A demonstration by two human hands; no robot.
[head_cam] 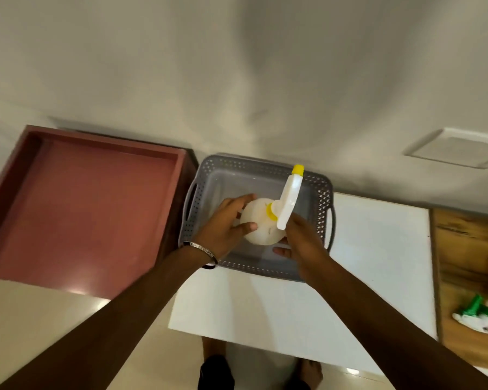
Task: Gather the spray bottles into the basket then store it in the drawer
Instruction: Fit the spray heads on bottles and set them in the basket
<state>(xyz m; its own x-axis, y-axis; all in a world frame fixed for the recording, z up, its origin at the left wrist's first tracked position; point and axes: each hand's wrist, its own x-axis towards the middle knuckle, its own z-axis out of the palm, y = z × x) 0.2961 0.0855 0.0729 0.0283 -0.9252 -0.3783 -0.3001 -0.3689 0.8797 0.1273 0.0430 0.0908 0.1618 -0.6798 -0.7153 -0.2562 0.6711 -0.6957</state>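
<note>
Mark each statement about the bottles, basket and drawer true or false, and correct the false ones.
1. The left hand grips the yellow-capped spray bottle. True.
2. That bottle is over the grey basket. True.
3. The basket sits inside the red drawer. False: it sits on the white table, beside the drawer.
4. The green-trigger spray bottle is in the basket. False: it lies on the wooden surface at the right.

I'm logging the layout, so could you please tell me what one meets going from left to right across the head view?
Open red drawer → grey basket, with the yellow-capped spray bottle held over it by the left hand and right hand → white table → green spray bottle.
</note>
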